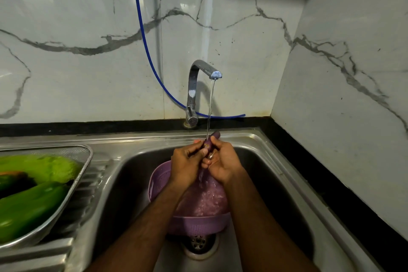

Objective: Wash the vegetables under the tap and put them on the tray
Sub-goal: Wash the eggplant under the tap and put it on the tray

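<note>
A thin stream of water runs from the chrome tap (199,86) onto a small purple vegetable (215,134). My left hand (187,163) and my right hand (223,161) both grip it over the sink (276,161), and only its far tip shows above my fingers. Below my hands a purple plastic colander (198,207) sits in the basin and catches the water. At the left, a metal mesh tray (85,157) on the drainboard holds large green vegetables (33,203).
The sink drain (199,244) lies just in front of the colander. A blue hose (152,62) hangs down the marble wall behind the tap. Black counter edging (331,183) borders the sink on the right, with a marble side wall close by.
</note>
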The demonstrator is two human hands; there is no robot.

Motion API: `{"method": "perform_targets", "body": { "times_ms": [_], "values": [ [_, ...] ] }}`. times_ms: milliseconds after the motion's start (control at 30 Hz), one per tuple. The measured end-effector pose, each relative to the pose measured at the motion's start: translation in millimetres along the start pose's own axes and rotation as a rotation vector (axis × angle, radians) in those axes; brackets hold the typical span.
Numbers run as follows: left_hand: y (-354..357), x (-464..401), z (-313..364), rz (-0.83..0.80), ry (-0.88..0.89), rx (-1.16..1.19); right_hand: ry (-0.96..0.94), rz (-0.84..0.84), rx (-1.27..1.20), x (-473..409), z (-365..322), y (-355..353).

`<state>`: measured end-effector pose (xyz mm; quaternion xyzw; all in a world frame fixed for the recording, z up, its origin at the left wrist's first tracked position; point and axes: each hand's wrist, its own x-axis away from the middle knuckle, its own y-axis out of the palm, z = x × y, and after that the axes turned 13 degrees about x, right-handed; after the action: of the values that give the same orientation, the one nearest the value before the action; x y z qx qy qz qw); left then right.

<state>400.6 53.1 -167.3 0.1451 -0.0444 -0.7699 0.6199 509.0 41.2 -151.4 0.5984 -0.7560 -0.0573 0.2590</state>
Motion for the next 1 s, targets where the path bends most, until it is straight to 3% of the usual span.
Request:
{"method": "perform_targets", "body": {
  "times_ms": [200, 433, 600, 733, 833, 900, 1000],
  "values": [
    [5.8, -1.0, -2.5, 0.065, -0.038, 0.109, -0.028, 0.019, -0.068, -0.1, -3.1, -0.6],
    [3.1, -0.3, 0.8, 0.088, -0.075, 0.148, -0.043, -0.029, 0.022, 8.2, -0.4, 1.3],
    [-8.2, 0.5, -1.7, -0.028, -0.003, -0.185, -0.08, -0.003, 0.161, 7.6, 4.6, 8.5],
    [-10.8, 6.7, -0.2, -0.132, 0.043, -0.434, -0.124, 0.192, 0.439, 4.9, 11.7, 20.0],
    [-16.7, 14.1, 3.4, -0.196, 0.06, -0.482, -0.097, 0.245, 0.317, -0.4, 11.8, 21.0],
    [-20.1, 17.3, 4.5, -0.214, -0.011, -0.424, -0.089, 0.234, 0.248, -2.3, 9.7, 20.9],
    [-21.2, 18.8, 8.2, -0.159, -0.255, -0.18, -0.061, 0.168, 0.145, 0.1, 7.8, 24.4]
  ]
}}
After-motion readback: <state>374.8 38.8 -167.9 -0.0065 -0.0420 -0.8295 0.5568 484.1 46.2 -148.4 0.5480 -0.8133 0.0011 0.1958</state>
